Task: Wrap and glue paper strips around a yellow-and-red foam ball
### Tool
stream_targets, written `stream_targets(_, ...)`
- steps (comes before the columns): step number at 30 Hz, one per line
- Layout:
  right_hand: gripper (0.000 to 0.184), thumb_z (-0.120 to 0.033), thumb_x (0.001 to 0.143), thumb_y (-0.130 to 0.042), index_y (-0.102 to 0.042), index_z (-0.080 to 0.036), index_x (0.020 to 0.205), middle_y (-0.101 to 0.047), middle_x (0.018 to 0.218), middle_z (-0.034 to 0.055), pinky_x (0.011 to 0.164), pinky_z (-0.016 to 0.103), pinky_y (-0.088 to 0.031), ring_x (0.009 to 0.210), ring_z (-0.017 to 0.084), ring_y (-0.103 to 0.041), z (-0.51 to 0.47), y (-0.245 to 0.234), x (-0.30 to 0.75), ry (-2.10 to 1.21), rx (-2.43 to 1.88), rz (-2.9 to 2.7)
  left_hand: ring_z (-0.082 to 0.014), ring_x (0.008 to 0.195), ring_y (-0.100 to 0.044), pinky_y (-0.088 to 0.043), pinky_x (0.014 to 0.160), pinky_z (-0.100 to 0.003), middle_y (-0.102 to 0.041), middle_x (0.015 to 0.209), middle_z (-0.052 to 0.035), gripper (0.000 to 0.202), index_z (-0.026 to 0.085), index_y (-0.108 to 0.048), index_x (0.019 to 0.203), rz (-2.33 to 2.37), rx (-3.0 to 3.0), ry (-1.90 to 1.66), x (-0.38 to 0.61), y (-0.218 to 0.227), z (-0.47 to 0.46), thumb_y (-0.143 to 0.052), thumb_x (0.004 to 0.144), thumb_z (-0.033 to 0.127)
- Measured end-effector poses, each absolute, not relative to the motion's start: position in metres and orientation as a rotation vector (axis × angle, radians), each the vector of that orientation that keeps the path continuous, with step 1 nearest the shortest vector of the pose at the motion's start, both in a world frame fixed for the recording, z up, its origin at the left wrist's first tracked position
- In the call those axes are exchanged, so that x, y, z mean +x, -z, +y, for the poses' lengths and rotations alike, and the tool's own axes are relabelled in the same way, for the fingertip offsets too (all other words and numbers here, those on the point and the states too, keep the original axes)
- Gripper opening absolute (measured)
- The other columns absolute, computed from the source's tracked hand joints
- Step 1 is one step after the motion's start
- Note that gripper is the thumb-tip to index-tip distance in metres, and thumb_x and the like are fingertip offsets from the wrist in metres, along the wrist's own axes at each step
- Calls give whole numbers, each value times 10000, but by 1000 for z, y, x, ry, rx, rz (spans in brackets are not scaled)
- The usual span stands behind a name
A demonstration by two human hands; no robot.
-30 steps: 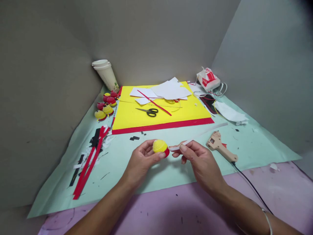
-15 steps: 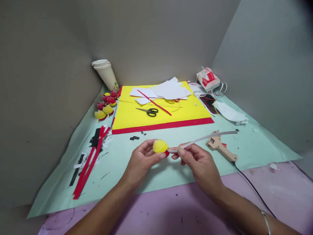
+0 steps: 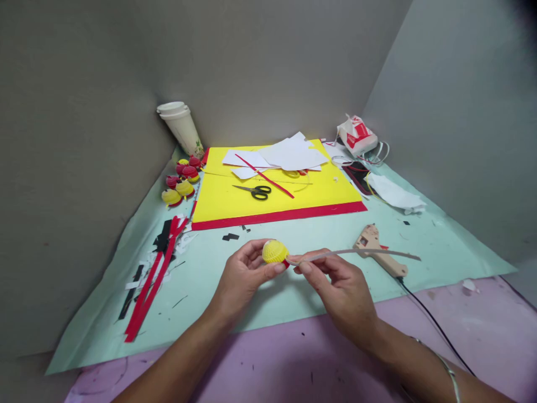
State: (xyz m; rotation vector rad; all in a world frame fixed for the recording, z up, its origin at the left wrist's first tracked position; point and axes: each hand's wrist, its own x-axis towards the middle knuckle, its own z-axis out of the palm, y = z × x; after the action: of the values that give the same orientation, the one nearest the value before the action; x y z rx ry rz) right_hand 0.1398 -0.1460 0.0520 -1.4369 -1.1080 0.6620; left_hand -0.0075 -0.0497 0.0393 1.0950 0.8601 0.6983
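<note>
A small yellow and red paper ball (image 3: 275,252), ribbed on its yellow dome, is gripped between the thumb and fingers of my left hand (image 3: 247,266). My right hand (image 3: 335,280) pinches a long white paper strip (image 3: 352,251) close to its left end. That end touches the ball's right side at the red part; whether it is stuck there I cannot tell. The strip's free end reaches right, passing in front of a beige glue gun (image 3: 380,252) that lies on the green sheet (image 3: 201,296).
Black-handled scissors (image 3: 260,192) and white paper pieces (image 3: 289,154) lie on a yellow board (image 3: 235,207). Finished-looking balls (image 3: 184,187) cluster at left, by a cup (image 3: 181,126). Red strips (image 3: 151,291) lie front left. A tissue pack (image 3: 357,135) and phone (image 3: 358,178) are back right.
The strip's free end has swung down and now runs nearly level. My right hand has shifted slightly left, toward the ball. My left hand has held still with the ball.
</note>
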Motion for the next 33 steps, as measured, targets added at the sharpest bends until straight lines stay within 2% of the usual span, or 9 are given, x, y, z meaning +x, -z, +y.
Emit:
stream_targets(7,143,-258,896,-610,-751,-256,873,-774,905,37,667,309,-537,834,202,-711,-146,-50,138,-569,-1454,-1184,-243,1028,-662,-489,931,-366,-721,1040,-58,471,197,-648,1030,864,1112,-699,-7,-41,-50,-872,625,281)
stream_targets(14,156,-237,916,-590,-744,-261,929,-770,970,38,730,320,-536,920,207,-702,-148,-47,137,-528,-1469,-1248,-239,1033,-657,-490,932,-366,-713,1043,-63,482,183,-623,1056,859,1135,-691,-8,-41,-50,-860,647,276)
stream_targets(26,173,-151,896,-587,-722,-222,977,-774,912,41,662,285,-559,812,182,-712,-144,-39,137,-277,-1356,-1387,-231,1030,-660,-508,935,-362,-707,1036,-52,495,181,-617,1063,880,1166,-713,-7,-36,-50,-856,639,274)
stream_targets(33,184,-132,887,-599,-714,-215,1004,-772,932,49,693,302,-568,802,183,-706,-144,-33,139,-252,-1346,-1414,-241,1018,-666,-522,921,-373,-708,1041,-50,464,190,-627,1045,889,1182,-734,-6,-36,-50,-846,643,268)
